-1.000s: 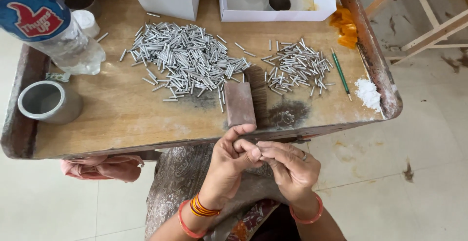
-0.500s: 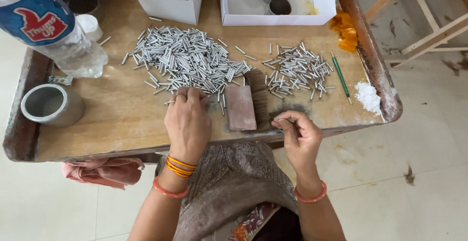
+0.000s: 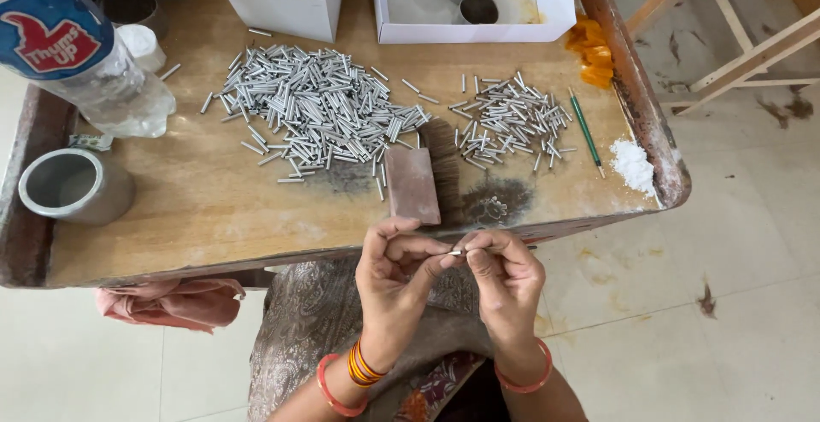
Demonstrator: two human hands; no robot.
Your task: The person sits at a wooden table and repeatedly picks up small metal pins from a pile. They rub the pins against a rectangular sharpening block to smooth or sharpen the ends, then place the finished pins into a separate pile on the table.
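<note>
Just below the near edge of the wooden table (image 3: 213, 217), a small silver tube (image 3: 455, 253) is pinched lengthwise between the left hand (image 3: 395, 272) and right hand (image 3: 506, 270), its long axis lying left-right, both equally near.

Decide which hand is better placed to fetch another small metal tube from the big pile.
Left, probably. The left hand sits nearer the big pile, up and left on the table. The right hand pinches the small metal tube.

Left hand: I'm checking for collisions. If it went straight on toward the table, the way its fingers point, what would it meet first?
Probably the brown block at the table's near edge; the left hand points roughly there, though depth is unclear.
</note>
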